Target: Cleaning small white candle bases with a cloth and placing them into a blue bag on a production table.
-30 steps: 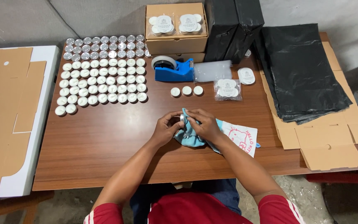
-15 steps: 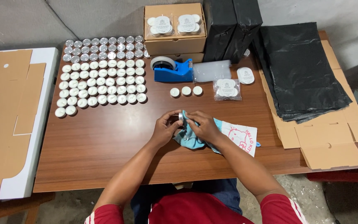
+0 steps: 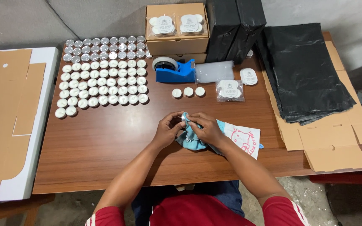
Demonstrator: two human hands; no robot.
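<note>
You've got both hands, left hand (image 3: 167,129) and right hand (image 3: 205,127), pinching one small silver-cupped tealight candle (image 3: 184,119) in the light blue cloth (image 3: 189,137), with the big grid of tealight candles (image 3: 101,75) up-left of that cloth looking untouched and just two clear bagged candle packs (image 3: 177,24) boxed beyond it.

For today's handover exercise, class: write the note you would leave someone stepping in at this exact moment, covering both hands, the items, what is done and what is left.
Left hand: pinches a small round silver-cupped tealight.
Right hand: presses a light blue cloth against that tealight.
Items: rows of white tealights at the wooden table's left rear; three loose tealights beside the blue tape dispenser.
Done: clear packs filled, some lying in the cardboard box.
Left: the many tealights in rows remain unpacked.
</note>
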